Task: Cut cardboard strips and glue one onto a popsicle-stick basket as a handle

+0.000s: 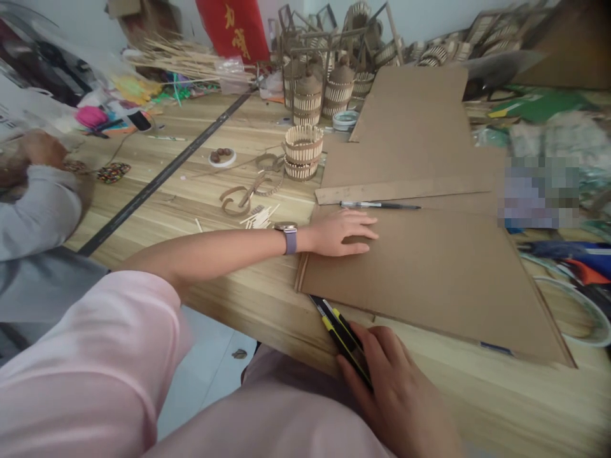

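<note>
My left hand (pixel 341 233) lies flat on a large brown cardboard sheet (pixel 429 267), fingers spread and pointing right. Just beyond its fingertips a dark pen (pixel 382 205) rests on the cardboard, beside a long cardboard strip (pixel 405 190). Down at the table's front edge, my right hand (pixel 396 381) is closed around a black and yellow utility knife (pixel 346 343). The knife's tip points toward the near left corner of the cardboard; whether it touches the sheet I cannot tell. Part of the knife's handle is hidden under my fingers.
Small slatted wooden buckets (pixel 304 152) stand behind the cardboard. Thin sticks (pixel 260 217) and curled strips (pixel 233 200) lie left of it. A dark metal bar (pixel 167 172) crosses the table. Another person's sleeve (pixel 41 203) is at the left. Tools and a tape roll (pixel 592 305) sit at the right.
</note>
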Available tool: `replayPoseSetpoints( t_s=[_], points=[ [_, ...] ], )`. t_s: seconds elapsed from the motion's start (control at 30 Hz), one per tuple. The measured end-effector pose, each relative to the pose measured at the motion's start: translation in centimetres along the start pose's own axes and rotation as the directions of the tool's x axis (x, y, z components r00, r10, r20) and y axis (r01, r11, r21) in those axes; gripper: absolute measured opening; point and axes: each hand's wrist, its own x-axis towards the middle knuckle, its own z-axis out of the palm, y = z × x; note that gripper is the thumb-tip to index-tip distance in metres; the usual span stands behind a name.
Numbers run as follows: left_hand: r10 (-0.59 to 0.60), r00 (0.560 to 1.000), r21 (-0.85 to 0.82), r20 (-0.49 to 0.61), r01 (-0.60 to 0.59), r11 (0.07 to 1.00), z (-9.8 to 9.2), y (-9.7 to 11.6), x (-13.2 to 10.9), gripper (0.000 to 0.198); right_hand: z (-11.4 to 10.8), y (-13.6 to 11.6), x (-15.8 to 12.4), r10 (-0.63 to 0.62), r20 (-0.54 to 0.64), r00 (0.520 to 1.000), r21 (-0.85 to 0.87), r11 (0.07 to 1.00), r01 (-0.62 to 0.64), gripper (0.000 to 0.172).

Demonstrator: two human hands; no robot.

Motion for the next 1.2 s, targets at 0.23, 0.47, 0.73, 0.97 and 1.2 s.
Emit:
replayPoseSetpoints(
  t_s=[0.23,0.47,0.73,0.97,1.2],
  points=[
    [0.077,0.992,0.143,0.103,-0.091,0.986,-0.7,-1.0,-0.8,0.046,0.0,0.4,-0.3,0.042,-0.036,0.998,-0.02,0.999,-0.043,0.032],
    [-0.028,0.998,0.186,0.057,0.017,0.982,0.0,-1.4,1.1,0.045,0.0,-0.7,0.9,0.092,-0.088,0.992,-0.068,0.993,-0.098,0.028],
    [-0.073,0.996,0.177,0.048,0.063,0.982,0.0,-1.2,1.0,0.045,0.6,-1.3,2.4,0.065,-0.113,0.992,0.002,0.998,-0.065,0.018],
    [-0.081,0.995,0.161,0.056,0.071,0.984,-0.2,-1.0,1.1,0.045,0.2,-0.2,2.8,-0.004,0.001,1.0,0.085,0.996,0.004,0.009],
    [-0.077,0.995,0.14,0.059,0.068,0.988,-0.2,-1.0,1.0,0.046,-0.2,1.7,3.7,-0.138,0.054,0.989,0.095,0.987,0.132,0.008]
  ],
)
